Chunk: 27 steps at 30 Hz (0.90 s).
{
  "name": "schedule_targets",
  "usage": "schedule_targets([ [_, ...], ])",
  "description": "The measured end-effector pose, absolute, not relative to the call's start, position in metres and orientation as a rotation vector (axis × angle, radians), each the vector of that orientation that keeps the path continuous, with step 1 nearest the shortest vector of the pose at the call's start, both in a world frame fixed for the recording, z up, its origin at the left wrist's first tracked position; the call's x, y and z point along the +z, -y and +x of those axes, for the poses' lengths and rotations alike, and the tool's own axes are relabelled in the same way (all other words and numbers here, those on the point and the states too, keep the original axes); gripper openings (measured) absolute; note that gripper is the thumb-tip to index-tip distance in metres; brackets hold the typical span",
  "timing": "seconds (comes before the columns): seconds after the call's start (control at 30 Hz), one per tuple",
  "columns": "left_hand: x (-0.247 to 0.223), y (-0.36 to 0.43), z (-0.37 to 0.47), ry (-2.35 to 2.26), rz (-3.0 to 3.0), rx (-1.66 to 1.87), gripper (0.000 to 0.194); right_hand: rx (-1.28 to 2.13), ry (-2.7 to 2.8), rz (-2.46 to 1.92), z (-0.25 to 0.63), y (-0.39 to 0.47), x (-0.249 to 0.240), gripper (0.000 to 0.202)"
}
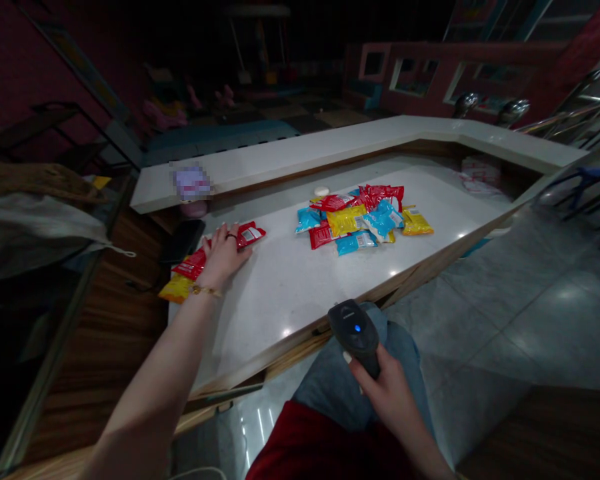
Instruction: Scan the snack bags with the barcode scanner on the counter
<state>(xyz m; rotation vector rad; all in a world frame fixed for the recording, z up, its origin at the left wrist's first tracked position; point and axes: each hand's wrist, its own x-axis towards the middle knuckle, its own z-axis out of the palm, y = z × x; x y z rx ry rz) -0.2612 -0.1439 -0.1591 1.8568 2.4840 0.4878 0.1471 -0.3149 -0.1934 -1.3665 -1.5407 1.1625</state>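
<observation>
My left hand is at the left end of the white counter, its fingers and thumb closed around a red snack packet whose white label end sticks out past them. Partly under that hand and wrist lie another red packet and a yellow packet. In front of my lap, my right hand grips a black barcode scanner with a lit blue light. A pile of red, yellow and blue packets rests mid-counter, apart from both hands.
The white counter has a raised ledge along its far side. A dark flat object lies left of my left hand. A small white round item is behind the pile. Folded papers or bags sit at the far right.
</observation>
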Motion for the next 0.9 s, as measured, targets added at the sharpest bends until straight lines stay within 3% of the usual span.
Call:
schedule_targets([
  [0.1, -0.154, 0.125, -0.282, -2.46, 1.83, 0.342, 0.088, 1.147, 1.55, -1.38, 0.148, 0.316, -0.193, 0.027],
  [0.27, -0.147, 0.103, -0.294, -2.374, 1.802, 0.145, 0.079, 1.141, 1.551, -1.387, 0.15, 0.316, -0.187, 0.028],
  [0.43, -0.145, 0.108, -0.281, -2.396, 1.897, 0.268, 0.076, 1.089, 1.567, -1.389, 0.15, 0.315, -0.181, 0.025],
  [0.63, -0.148, 0.16, -0.211, -2.263, 2.093, 0.673, 0.073, 1.111, 1.539, -1.376, 0.151, 0.317, -0.182, 0.025],
  [0.9, -0.187, 0.207, -0.114, -1.886, 2.225, 0.546, 0.077, 1.077, 1.55, -1.395, 0.152, 0.32, -0.181, 0.028],
])
